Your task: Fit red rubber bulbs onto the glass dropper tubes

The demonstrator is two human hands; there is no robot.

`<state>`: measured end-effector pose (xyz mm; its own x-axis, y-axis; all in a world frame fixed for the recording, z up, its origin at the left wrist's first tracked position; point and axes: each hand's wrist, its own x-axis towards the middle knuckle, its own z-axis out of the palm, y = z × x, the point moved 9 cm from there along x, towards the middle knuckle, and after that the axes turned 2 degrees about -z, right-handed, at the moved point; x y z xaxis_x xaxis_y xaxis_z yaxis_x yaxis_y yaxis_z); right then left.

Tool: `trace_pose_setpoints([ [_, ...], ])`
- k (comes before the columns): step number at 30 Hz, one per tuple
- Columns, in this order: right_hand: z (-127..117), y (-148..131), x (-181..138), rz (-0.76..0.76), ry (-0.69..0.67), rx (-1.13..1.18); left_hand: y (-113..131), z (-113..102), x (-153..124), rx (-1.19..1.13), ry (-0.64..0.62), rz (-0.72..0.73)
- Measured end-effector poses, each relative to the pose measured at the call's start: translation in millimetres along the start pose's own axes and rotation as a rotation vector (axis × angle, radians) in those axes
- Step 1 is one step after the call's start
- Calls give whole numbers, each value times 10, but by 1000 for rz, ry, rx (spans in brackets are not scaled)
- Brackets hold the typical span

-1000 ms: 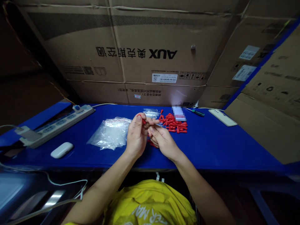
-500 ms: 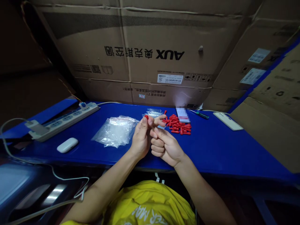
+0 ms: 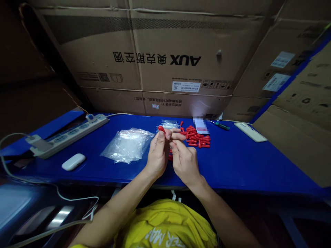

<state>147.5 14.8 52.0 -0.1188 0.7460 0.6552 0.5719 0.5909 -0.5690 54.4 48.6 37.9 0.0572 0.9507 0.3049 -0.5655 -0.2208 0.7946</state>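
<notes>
blue counter point(image 3: 232, 165) at frame centre: left hand point(image 3: 157, 155) pinches a red cap point(image 3: 161, 129), right hand point(image 3: 184, 162) curls beside it, red caps pile point(image 3: 196, 137) just beyond.

— Anything readable here?
— The large brown cardboard box point(image 3: 160, 58) behind the blue table carries "AUX" in bold black letters, printed upside down from this view, with a row of Chinese characters beside it, also inverted.
— And the labels?
— The small white sticker point(image 3: 186, 86) lower on that box shows "25"; its finer print is too small to make out.
</notes>
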Motion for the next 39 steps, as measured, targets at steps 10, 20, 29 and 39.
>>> trace_pose_setpoints([
  [10,-107,138,107,-67,65,-183,162,-224,213,106,-51,29],
  [20,-13,244,113,7,-4,-81,186,-321,280,214,-36,24],
  [29,13,276,111,41,-33,-44,145,-384,294,250,7,-4],
  [39,24,278,118,46,-38,-18,124,-419,309,224,41,-40],
])
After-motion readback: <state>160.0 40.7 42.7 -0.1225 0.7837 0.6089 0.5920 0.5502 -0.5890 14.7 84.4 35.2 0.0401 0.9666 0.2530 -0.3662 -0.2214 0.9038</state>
